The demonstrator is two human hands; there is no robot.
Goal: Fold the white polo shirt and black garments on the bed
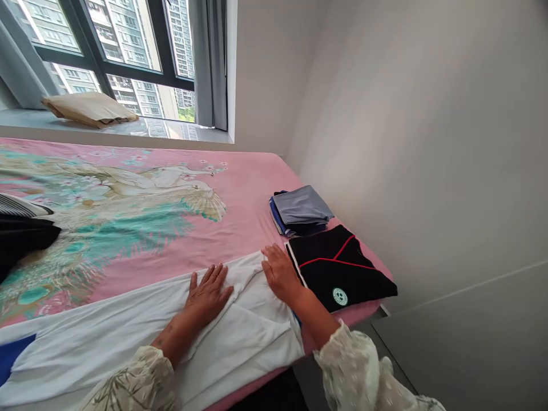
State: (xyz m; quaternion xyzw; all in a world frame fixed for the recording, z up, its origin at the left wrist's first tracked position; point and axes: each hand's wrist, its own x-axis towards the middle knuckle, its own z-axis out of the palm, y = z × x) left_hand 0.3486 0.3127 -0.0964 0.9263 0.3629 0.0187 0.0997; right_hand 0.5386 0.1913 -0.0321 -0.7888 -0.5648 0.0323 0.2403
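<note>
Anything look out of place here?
Two minor things. A beige cushion-like bundle lies slumped on the windowsill, apart from the clothes on the bed. The folded grey-and-blue stack is uneven, with blue layers sticking out past the grey on top. Nothing looks spilled or damaged.

The white cloth (240, 337) runs out of view below, so its shape is uncertain.
</note>
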